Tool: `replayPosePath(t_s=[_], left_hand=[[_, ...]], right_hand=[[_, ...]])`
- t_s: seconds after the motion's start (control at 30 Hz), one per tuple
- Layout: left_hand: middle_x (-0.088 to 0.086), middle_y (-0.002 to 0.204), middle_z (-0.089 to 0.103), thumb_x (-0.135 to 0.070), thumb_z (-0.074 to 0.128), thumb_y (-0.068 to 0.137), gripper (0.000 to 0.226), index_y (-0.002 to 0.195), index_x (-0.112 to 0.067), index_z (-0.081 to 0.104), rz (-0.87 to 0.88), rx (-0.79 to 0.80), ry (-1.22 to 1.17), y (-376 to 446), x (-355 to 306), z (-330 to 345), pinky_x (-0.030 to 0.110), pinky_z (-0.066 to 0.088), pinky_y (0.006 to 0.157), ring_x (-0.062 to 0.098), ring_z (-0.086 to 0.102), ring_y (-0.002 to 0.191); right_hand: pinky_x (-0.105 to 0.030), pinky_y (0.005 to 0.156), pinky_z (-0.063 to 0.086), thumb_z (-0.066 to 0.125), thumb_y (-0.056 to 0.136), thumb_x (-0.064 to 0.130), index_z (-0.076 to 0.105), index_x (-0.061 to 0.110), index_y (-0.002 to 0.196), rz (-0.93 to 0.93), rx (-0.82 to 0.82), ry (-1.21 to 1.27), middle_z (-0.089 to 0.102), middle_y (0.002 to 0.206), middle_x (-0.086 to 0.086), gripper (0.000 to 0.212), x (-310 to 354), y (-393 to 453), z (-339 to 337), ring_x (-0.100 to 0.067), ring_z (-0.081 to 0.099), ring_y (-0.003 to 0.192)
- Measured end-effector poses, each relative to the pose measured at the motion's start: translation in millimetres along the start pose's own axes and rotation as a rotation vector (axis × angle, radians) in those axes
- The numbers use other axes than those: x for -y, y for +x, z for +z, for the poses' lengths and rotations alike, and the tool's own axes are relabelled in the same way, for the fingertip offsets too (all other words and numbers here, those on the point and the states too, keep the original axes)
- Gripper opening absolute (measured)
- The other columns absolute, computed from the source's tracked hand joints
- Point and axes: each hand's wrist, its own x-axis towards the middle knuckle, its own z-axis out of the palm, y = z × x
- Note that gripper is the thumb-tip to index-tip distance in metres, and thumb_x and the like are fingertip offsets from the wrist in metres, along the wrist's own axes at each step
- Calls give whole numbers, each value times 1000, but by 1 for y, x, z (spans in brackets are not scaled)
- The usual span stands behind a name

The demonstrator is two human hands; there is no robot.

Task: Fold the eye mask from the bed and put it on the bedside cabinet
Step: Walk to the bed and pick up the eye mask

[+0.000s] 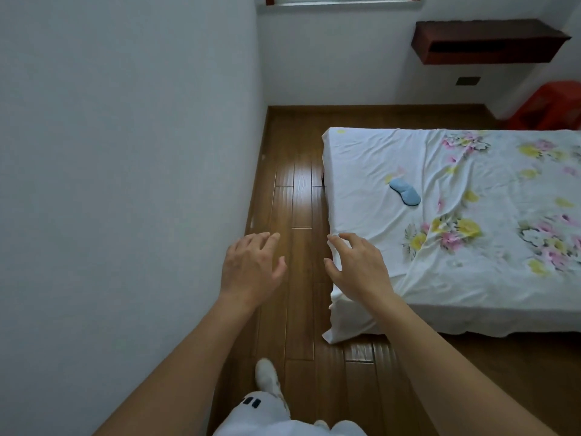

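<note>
A light blue eye mask (405,192) lies flat on the bed (361,171), near its left edge, on a white sheet with pink and yellow flowers. My left hand (250,269) hovers over the wooden floor left of the bed, fingers apart and empty. Over the bed's near left corner my right hand (358,265) is spread open, holding nothing, well short of the mask. A dark red wall-mounted cabinet (484,42) hangs on the far wall at the upper right.
A white wall (125,152) runs close along my left. A narrow strip of wooden floor (298,184) lies between wall and bed. A red plastic stool (553,105) stands at the far right. My white-shoed foot (267,376) is on the floor below my hands.
</note>
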Motion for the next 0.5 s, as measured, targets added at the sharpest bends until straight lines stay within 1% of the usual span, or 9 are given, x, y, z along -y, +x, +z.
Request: replayPosePath(t_s=[0.2, 0.33, 0.5], left_hand=[[5, 132, 65, -42, 55, 90, 50, 135, -20, 55, 4, 17, -20, 83, 26, 21, 45, 50, 102, 25, 59, 121], [5, 130, 67, -40, 57, 89, 48, 133, -19, 57, 32, 5, -27, 160, 54, 30, 44, 50, 100, 25, 60, 119], [3, 128, 67, -40, 59, 88, 48, 132, -20, 57, 86, 2, -32, 259, 91, 35, 45, 49, 101, 23, 61, 118]], right_hand=[[-47, 106, 47, 58, 92, 40, 54, 23, 137, 13, 13, -6, 59, 140, -8, 49, -4, 82, 18, -28, 55, 127], [-46, 107, 46, 58, 92, 41, 53, 23, 138, 43, 7, -25, 59, 141, -7, 49, -1, 159, 26, -26, 54, 128], [-44, 105, 49, 58, 93, 40, 54, 22, 138, 115, -12, -2, 59, 140, -6, 49, 10, 251, 34, -24, 55, 127]])
